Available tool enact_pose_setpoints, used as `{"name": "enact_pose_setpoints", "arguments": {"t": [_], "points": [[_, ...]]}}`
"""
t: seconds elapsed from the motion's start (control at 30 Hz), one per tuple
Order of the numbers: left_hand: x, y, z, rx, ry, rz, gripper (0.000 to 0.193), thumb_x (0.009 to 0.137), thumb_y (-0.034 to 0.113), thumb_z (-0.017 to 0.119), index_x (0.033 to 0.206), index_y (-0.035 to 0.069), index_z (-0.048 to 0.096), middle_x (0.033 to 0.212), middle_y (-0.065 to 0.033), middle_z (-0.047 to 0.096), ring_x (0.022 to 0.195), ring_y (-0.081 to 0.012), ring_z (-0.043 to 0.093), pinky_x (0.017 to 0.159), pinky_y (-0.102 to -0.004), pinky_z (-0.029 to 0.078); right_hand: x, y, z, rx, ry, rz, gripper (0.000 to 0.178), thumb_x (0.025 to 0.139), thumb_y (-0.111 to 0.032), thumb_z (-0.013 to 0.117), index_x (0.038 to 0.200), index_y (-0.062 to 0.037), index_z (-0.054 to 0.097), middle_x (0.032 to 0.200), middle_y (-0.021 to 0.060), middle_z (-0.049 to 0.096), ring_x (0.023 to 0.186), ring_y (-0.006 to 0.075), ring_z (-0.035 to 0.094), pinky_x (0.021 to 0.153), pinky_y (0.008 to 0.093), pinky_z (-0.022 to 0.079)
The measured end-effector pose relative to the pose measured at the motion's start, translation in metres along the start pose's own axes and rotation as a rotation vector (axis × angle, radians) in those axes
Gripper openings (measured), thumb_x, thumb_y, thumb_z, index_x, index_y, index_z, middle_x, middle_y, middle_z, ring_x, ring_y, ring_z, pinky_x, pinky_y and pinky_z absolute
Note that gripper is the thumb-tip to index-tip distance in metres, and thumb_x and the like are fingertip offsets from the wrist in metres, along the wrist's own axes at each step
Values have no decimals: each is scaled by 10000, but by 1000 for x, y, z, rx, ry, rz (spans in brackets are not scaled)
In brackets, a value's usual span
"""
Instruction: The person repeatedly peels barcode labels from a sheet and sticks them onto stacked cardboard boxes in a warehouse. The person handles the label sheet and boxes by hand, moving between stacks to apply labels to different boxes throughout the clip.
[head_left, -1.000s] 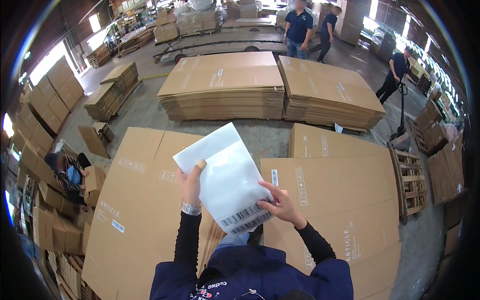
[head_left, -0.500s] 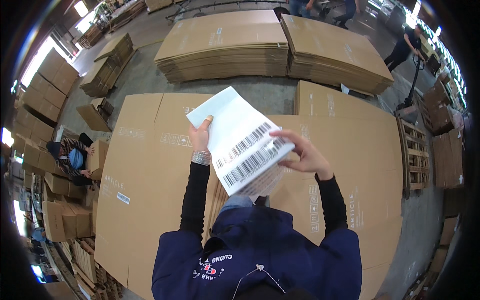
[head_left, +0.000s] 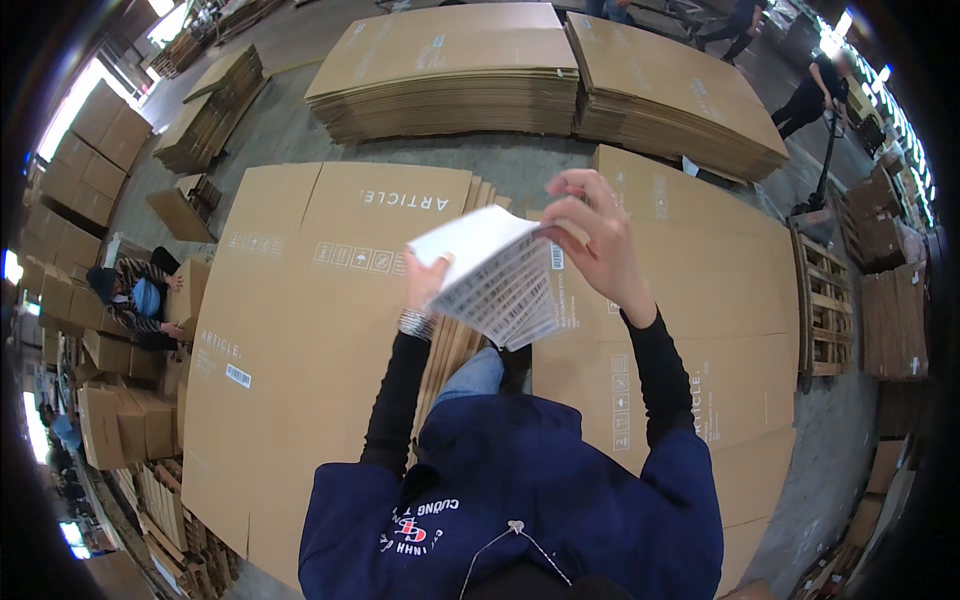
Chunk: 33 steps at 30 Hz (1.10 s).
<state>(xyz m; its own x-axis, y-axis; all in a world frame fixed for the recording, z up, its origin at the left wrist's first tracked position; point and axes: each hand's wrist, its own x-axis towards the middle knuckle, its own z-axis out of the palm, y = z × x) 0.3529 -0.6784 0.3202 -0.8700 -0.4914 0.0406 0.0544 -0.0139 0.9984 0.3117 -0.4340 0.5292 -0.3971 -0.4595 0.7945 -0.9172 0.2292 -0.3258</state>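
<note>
A bundle of white label sheets (head_left: 500,290) printed with rows of black barcodes is held in front of my chest, bent and fanned toward its lower end. My left hand (head_left: 425,282) grips its left side, thumb on top of the blank white part. At the upper right corner, my right hand (head_left: 597,238) has its curled fingers at the sheet edge, apparently pinching it; the fingertips are partly hidden. Below lie two stacks of flat brown cardboard cartons, a left stack (head_left: 300,320) and a right stack (head_left: 700,290). Small barcode labels, including one on the left stack (head_left: 238,376), are on the cardboard.
Two more carton stacks (head_left: 440,50) (head_left: 670,90) stand ahead across a strip of grey floor. At left, a person (head_left: 140,295) handles a brown box. At far right, another person (head_left: 810,95) holds a pallet jack (head_left: 822,190) near wooden pallets (head_left: 825,300).
My right hand has moved up from the sheets' right side to the upper corner. The sheets have tilted and fanned out, and my left hand has shifted slightly right and down.
</note>
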Motion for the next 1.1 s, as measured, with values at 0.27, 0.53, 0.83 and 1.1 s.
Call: {"name": "enact_pose_setpoints", "arguments": {"t": [0.27, 0.53, 0.83, 1.1], "points": [[-46, 34, 6, -784, -332, 36, 563, 823, 197, 633, 1295, 17, 383, 1271, -139, 478, 1145, -202, 481, 947, -359, 409, 18, 11, 9, 247, 22, 257, 45, 832, -55, 584, 852, -20, 566, 577, 73, 516, 488, 140, 528, 468, 235, 397], [-51, -1, 21, 18, -197, 41, 314, 750, 42, 703, 1032, 11, 568, 907, -67, 654, 801, -114, 625, 662, -235, 506, 40, 6, 6, 296, 214, 204, 30, 832, -32, 585, 853, -12, 583, 620, 46, 581, 515, 50, 512, 466, 190, 391], [-14, -46, 3, 14, -36, -477, 307, 896, 268, 521, 1100, 41, 551, 923, -71, 641, 674, -104, 614, 532, -228, 494, 9, -4, -13, 520, -215, 133, 130, 765, 51, 599, 874, -12, 631, 803, 69, 655, 750, 169, 657, 663, 255, 516], [-11, 40, -1, -1101, -317, -375, 622, 925, 451, 352, 1335, -16, 311, 1320, -154, 433, 1126, -271, 502, 909, -397, 448, -36, 11, -9, 494, -524, 188, 236, 664, 69, 642, 860, -57, 681, 880, 40, 673, 910, 207, 622, 784, 311, 487]]}}
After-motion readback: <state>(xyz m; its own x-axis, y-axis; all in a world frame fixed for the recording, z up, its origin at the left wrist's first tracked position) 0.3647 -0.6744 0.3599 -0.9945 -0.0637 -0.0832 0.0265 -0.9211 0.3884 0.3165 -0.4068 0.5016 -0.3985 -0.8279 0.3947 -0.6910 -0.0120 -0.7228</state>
